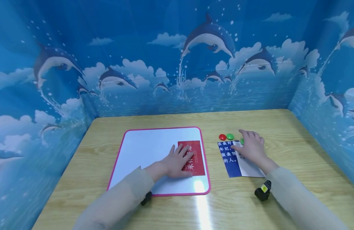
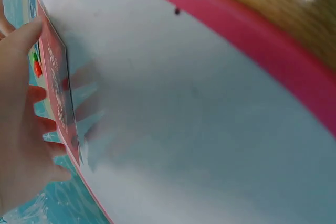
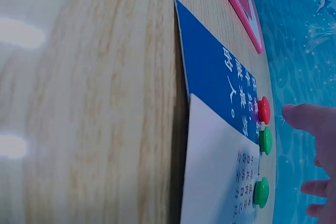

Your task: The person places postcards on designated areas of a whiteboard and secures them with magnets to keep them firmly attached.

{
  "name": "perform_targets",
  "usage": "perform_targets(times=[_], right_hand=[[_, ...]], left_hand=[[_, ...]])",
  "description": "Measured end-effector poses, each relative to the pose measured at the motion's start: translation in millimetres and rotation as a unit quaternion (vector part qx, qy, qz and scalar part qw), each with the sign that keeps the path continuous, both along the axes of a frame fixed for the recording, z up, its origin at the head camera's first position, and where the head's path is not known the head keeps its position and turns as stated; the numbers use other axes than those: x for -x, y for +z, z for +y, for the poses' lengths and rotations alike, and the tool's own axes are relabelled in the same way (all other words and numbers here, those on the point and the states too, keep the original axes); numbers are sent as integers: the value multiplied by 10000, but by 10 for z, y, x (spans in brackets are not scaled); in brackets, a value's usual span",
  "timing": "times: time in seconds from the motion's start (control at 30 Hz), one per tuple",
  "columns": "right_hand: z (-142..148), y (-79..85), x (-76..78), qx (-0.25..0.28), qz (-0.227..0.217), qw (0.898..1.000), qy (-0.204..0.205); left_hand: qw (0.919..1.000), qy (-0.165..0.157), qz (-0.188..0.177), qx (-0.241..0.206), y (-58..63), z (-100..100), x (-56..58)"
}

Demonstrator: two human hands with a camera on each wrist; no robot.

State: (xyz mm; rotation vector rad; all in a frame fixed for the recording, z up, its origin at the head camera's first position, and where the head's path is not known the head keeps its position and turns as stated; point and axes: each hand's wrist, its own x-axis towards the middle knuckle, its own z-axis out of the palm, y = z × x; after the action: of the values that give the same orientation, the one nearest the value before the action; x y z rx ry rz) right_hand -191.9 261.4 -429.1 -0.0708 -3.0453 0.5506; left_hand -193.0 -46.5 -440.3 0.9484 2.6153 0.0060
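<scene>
Your left hand (image 1: pixel 177 161) spreads its fingers over the red card (image 1: pixel 198 163), gripping nothing; the card lies under them, on the pink-rimmed white board (image 1: pixel 149 143). Your right hand (image 1: pixel 251 148) is loosely spread and holds nothing, thumb apart from the fingers. Beneath it lies the white card (image 1: pixel 250 171), with the blue card (image 1: pixel 232 168) adjoining on the thumb's side. One green disc (image 1: pixel 242 141) sits between thumb and forefinger, untouched; a red disc (image 1: pixel 222 137) and another green disc (image 1: pixel 230 136) lie left of your thumb.
</scene>
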Motion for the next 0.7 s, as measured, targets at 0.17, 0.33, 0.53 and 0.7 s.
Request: perform_targets(times=[0.17, 0.33, 0.53, 0.7], right_hand=[[51, -7, 0, -48, -2, 9999, -134], [121, -26, 1, -166, -36, 9996, -225], [214, -38, 26, -240, -113, 9990, -347], [281, -70, 54, -273, -244, 9983, -455]], left_hand=[[9988, -208, 408, -175, 15, -40, 11], [9988, -246, 432, -44, -6, -55, -11], [9994, -231, 255, -34, -20, -30, -30], [9991, -331, 248, -109, -11, -14, -32]])
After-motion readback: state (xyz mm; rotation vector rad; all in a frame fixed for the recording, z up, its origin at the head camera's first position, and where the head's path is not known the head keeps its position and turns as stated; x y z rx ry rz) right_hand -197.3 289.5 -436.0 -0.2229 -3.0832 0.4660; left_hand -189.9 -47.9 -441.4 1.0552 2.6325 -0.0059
